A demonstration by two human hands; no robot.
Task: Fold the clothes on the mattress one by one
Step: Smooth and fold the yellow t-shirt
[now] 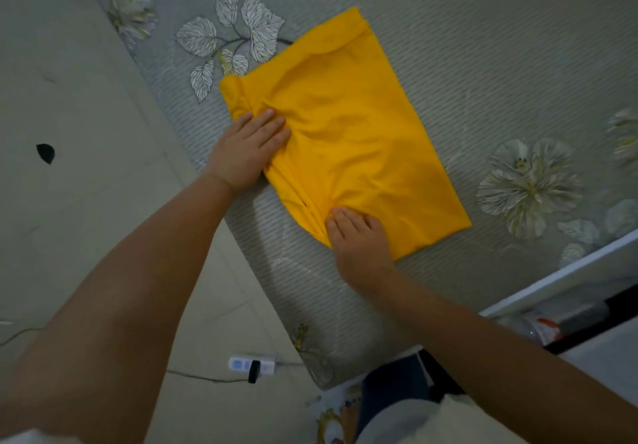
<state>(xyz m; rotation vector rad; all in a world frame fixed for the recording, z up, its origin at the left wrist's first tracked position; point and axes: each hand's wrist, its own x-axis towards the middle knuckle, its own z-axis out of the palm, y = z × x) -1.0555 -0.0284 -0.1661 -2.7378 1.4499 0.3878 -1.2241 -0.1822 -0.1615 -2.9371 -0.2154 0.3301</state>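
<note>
Yellow garment point(348, 132), already folded into a rough rectangle, lies at the centre of the frame on the mattress point(483, 46), close to the mattress edge that runs from upper left to lower centre. Its surface carries loose wrinkles, and the near edge shows stacked layers bunched where the hands meet it.

The left hand point(247, 151) rests flat on the left part of that near edge, fingers straight and close together, pressing the cloth down. The right hand point(359, 240) sits on the lower corner of the garment, fingers bent with the tips digging into the fabric; whether it pinches a layer or only presses, I cannot tell for sure.

Judging from this, another fold or a smoothing pass comes next. The risk is that the bunched layers under the left hand slip apart when the cloth is lifted, so the fold comes out crooked. With the garment so near the mattress edge, a pull toward the person could also drag a corner off onto the floor point(69, 132).

Farther out, a power strip point(251, 365) with a cable lies on the floor at lower centre, and a white shelf edge point(559, 274) crosses the lower right.
</note>
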